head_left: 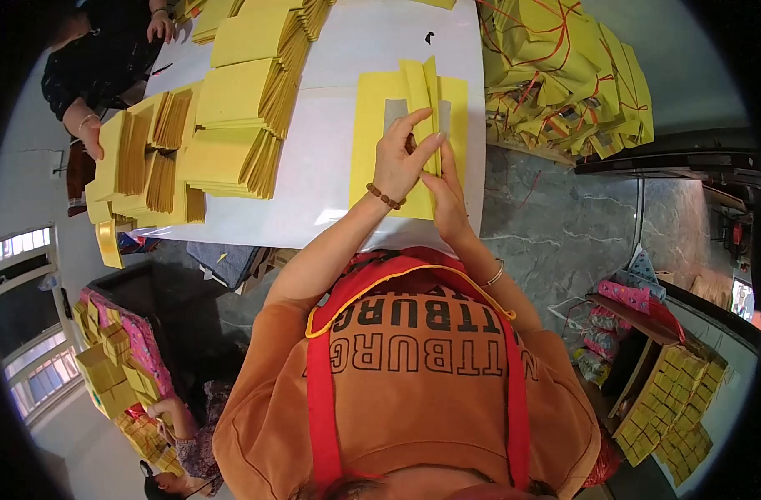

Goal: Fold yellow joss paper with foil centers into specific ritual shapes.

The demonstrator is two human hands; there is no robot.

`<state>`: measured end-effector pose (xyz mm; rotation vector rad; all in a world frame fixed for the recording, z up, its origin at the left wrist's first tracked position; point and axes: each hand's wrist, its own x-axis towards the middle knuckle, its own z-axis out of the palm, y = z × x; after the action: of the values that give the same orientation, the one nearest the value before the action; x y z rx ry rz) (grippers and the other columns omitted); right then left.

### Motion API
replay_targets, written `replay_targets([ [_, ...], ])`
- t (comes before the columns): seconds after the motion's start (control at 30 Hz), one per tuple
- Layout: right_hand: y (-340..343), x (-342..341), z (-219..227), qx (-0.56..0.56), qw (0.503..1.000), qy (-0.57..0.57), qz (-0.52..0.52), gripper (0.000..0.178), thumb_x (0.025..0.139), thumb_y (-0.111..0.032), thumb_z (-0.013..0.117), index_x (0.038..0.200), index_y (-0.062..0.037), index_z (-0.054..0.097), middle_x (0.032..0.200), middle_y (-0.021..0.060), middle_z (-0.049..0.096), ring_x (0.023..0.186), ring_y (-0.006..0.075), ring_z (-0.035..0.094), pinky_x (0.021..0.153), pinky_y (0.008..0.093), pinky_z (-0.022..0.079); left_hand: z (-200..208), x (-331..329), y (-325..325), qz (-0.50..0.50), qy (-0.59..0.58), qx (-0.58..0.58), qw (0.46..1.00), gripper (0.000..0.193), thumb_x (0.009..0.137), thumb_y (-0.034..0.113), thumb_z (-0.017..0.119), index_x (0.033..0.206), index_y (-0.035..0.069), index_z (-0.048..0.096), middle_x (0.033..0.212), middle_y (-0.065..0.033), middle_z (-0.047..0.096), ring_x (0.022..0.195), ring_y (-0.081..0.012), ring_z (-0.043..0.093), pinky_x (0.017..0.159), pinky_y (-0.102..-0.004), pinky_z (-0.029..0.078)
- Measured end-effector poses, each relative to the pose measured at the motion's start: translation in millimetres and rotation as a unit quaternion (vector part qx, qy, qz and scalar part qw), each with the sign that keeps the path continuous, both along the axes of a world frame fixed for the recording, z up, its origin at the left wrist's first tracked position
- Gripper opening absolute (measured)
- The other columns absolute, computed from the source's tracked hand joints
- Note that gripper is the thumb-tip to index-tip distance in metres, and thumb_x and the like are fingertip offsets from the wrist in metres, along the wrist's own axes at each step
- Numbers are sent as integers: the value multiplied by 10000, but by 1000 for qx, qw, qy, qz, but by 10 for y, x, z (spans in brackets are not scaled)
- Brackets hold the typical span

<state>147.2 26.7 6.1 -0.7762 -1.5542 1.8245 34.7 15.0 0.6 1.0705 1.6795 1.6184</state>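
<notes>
A yellow paper sheet (372, 125) with grey patches lies on the white table (330, 167) in front of me, its middle folded up into narrow pleats (426, 87). My left hand (399, 157), wearing a brown bead bracelet, pinches the pleated fold with thumb and fingers. My right hand (449, 198), with a thin bangle on its wrist, lies just beside it. Its fingers stretch along the same fold and hold it. The two hands touch each other.
Several stacks of folded yellow paper (230, 125) fill the table's left half. A person in black (97, 58) works at the far left end. A heap of yellow bags with red cords (563, 75) sits on the right. Another person (180, 433) crouches by yellow bundles lower left.
</notes>
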Motion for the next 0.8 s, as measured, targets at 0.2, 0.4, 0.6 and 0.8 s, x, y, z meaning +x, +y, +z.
replay_targets([
  [0.2,-10,5,51,2,1000,4,1,642,859,-108,367,1405,59,72,1473,171,126,1367,219,110,1092,309,132,-14,-19,-18,-7,4,-2,1000,370,801,176,664,1133,39,574,732,-24,467,574,-88,400,516,-235,360],
  [0.4,-2,5,19,-38,999,35,-1,646,853,-98,372,1407,53,78,1467,159,153,1356,211,148,1085,303,149,-59,-16,-21,2,-10,2,1000,315,828,124,600,1129,34,570,755,-27,483,594,-96,423,538,-245,377],
  [0.6,-11,4,52,-10,1000,12,3,644,854,-100,377,1407,52,82,1470,157,144,1360,213,135,1084,300,148,-10,-3,0,38,24,80,996,278,835,94,558,1105,31,582,778,-42,506,622,-116,450,562,-253,393],
  [0.8,6,7,-31,38,999,-18,3,655,850,-101,385,1403,62,75,1476,170,116,1369,225,100,1086,304,140,31,3,-5,0,57,13,998,333,808,181,651,1101,34,593,717,-39,451,577,-116,414,526,-253,369],
])
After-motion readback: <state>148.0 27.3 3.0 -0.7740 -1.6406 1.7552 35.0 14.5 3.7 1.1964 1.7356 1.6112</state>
